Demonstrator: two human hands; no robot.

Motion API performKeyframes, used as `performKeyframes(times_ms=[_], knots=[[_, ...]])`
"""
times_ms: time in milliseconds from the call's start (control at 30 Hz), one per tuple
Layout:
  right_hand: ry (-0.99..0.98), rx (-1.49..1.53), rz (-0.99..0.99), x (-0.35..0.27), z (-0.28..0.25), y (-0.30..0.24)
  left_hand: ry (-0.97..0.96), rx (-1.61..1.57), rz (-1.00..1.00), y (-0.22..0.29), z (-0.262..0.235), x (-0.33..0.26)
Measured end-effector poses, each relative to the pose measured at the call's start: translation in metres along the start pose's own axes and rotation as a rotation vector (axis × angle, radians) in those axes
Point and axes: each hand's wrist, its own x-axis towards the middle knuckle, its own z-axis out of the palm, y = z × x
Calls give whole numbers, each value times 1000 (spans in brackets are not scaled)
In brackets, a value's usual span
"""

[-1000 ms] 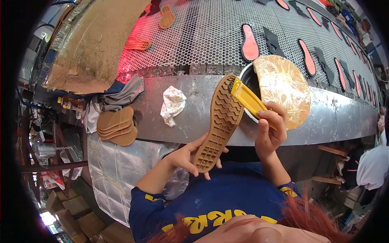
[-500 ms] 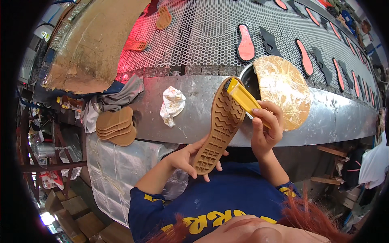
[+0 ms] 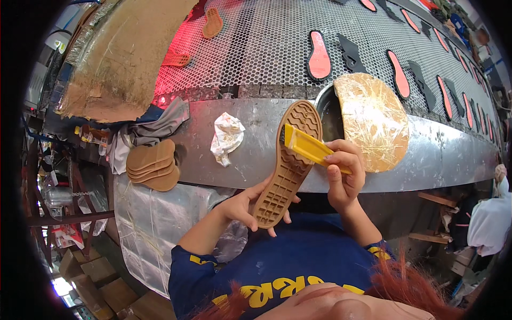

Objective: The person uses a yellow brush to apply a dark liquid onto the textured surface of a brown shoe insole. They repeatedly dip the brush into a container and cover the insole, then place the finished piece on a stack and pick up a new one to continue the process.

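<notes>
A tan shoe sole (image 3: 277, 195), patterned with waves and squares, is held tilted in front of me. My left hand (image 3: 248, 208) grips its lower end, fingers wrapped behind and thumb at the edge. In my right hand (image 3: 345, 169) is a brush with a yellow handle (image 3: 309, 145); its dark bristles meet the sole's left side, partway down the wavy part. Just behind the brush stands a dark round bowl (image 3: 332, 114), partly covered by a tape-wrapped brown disc (image 3: 373, 122).
A metal ledge (image 3: 266, 128) borders a mesh conveyor (image 3: 256, 48) carrying pink-topped soles (image 3: 320, 58) and black pieces. Stacked tan soles (image 3: 153, 164) lie at the left near a grey cloth (image 3: 160, 125). A crumpled white wipe (image 3: 228, 138) rests on the ledge. Cardboard (image 3: 117, 58) overhangs the far left.
The brush has moved left and down across the sole, from its upper tip to its left side. My left hand keeps its grip. Pieces on the conveyor have shifted slightly left.
</notes>
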Motion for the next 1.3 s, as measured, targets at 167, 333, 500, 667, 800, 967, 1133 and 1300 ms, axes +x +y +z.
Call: performKeyframes(times_ms=[167,333,500,667,800,967,1133,1300], knots=[[-80,36,-18,-10,-1,-6,21,-7,11,3,-1,1],[-141,39,-26,-23,1,-14,63,-15,73,2,-1,1],[-199,-16,-80,-33,8,-23,158,74,120,-1,0,0],[-202,-19,-172,-41,21,-27,213,156,176,1,2,5],[-236,33,-223,-42,26,-31,270,190,216,5,5,7],[-300,83,-212,-42,24,-35,362,276,339,-4,0,10],[-345,138,-145,-42,21,-33,390,327,284,0,1,6],[-395,220,-36,-38,14,-30,424,454,290,-2,3,7]])
